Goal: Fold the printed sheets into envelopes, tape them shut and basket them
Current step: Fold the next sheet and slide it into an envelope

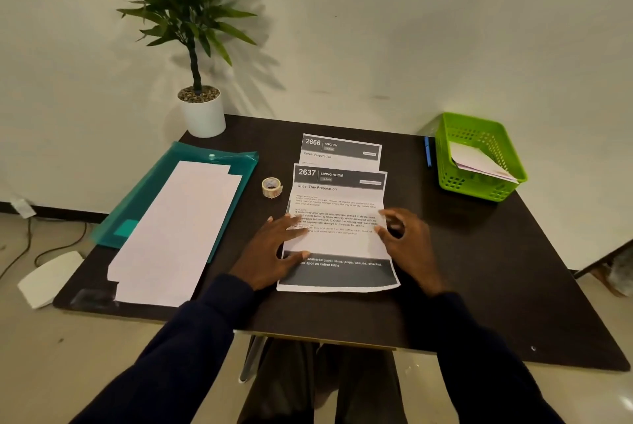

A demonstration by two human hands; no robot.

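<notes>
The printed sheet (339, 245) lay at the middle of the table (479, 269). The left hand (274, 252) pressed flat and open on its left edge. The right hand (407, 245) curled at its right edge, blurred, so a grip could not be told. The tape roll (272, 187) stood just left of the sheet, and the green basket (476, 188) sat well to the right.

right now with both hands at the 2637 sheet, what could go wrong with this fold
The 2637 sheet lies over the near edge of the 2666 sheet, so folding may drag that one askew.
The left hand presses only the left side while the right hand is at the right edge, so the crease might run crooked.
The tape roll sits close by and could get knocked.
</notes>
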